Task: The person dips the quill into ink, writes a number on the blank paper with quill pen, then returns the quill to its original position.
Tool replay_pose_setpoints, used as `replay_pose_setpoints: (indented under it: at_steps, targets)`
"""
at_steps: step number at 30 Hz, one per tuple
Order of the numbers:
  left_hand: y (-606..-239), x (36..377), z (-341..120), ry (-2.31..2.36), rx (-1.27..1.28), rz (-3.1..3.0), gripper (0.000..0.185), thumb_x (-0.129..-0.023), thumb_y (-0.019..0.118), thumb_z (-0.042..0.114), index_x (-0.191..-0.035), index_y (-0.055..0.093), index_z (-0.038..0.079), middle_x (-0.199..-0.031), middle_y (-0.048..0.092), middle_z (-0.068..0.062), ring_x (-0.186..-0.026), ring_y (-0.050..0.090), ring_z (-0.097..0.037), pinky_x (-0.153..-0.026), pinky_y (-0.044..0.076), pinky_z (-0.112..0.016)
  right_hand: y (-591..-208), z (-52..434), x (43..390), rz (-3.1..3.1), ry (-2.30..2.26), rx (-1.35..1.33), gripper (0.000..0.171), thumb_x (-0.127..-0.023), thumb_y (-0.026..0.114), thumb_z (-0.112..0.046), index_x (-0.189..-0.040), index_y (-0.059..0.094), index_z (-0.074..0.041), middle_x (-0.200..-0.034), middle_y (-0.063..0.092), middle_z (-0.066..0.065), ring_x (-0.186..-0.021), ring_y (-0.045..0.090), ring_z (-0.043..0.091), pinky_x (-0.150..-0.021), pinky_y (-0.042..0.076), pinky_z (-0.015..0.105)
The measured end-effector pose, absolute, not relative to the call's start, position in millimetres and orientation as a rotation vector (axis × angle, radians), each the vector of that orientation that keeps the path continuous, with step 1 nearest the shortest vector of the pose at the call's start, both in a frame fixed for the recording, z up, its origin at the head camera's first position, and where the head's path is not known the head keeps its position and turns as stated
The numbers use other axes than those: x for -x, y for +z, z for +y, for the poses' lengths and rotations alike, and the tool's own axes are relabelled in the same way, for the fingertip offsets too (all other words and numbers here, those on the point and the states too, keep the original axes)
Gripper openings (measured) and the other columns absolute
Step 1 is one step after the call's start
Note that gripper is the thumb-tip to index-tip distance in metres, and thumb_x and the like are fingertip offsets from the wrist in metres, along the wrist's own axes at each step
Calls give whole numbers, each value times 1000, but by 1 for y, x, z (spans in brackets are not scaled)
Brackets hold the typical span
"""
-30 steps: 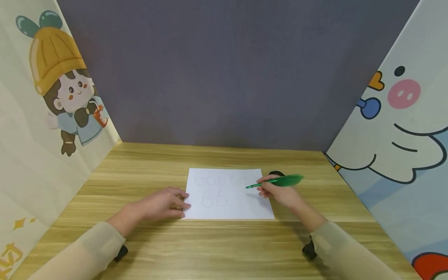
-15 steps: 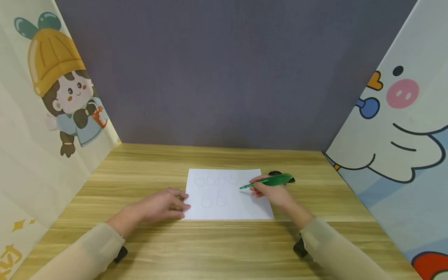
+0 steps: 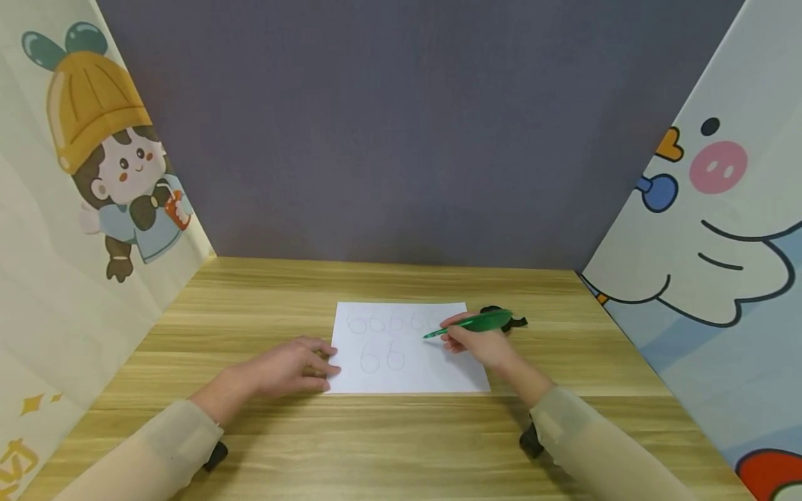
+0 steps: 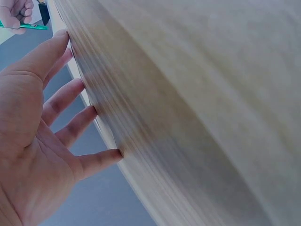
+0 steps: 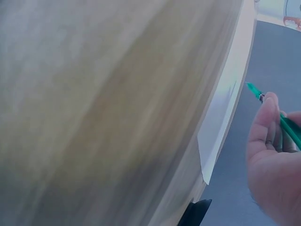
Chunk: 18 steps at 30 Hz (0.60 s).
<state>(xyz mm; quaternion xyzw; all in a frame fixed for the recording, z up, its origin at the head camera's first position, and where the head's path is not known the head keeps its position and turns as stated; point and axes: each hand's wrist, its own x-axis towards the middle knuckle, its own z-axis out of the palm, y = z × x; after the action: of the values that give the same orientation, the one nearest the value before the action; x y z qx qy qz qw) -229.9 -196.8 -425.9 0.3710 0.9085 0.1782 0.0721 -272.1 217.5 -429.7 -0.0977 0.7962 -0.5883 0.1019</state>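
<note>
Head view: right hand (image 3: 479, 344) grips green pen (image 3: 470, 325); left hand (image 3: 285, 367) flat, probably touching paper (image 3: 407, 365)

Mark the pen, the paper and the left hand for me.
pen (image 3: 482, 323), head view, on its green barrel.
paper (image 3: 432, 369), head view, on a blank patch.
left hand (image 3: 285, 367), head view, on its back.

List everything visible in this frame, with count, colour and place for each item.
sheet of paper: one, white with faint pencilled 6s, table centre.
pen: one, green, over the sheet's right part.
black object: one, on the table behind the pen; unclear what.
table: one, light wood.
back wall: one, grey.
cartoon panels: two, cream and pale blue, left and right.
left hand: fingers flat at the sheet's left edge.
right hand: holds the pen.
</note>
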Motion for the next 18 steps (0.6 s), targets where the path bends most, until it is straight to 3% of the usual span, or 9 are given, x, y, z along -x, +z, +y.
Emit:
replay_pose_setpoints:
  at_steps: [18]
  targets:
    - [-424,228,-197,534,-1108,2731,35,-102,79,33,-134,79,20,-156,64,-15,-144,59,-42,-122,49,-64,-432,212,273,2341,-1731,265,36,-111,60,-9,-137,64,15,-117,79,30,-89,80,11,-83,70,30]
